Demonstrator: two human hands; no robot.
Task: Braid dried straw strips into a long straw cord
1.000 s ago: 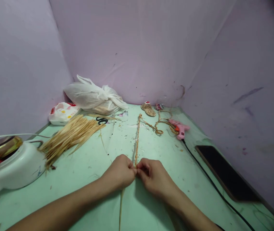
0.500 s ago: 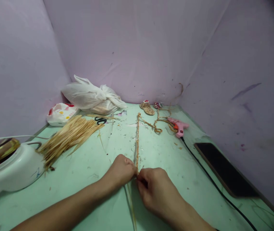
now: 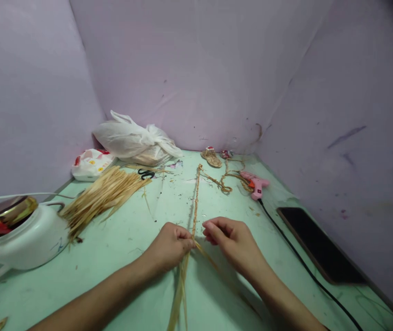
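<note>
braided straw cord (image 3: 196,202) runs up the middle of the worktop (image 3: 113,243), near end pinched between thumb and fingers of my left hand (image 3: 177,243). my right hand (image 3: 234,233) is off the cord, just to its right, fingers half-curled; can't tell if a thin strip is in them. half a second ago it was up against my left hand at the cord end. loose strands (image 3: 179,299) show wider now: one bunch trails toward me below my left hand, another slants out to the right; before, narrower. pink glue gun (image 3: 258,185), dark-screened device (image 3: 320,248), straw bundle (image 3: 105,193): same spots.
</note>
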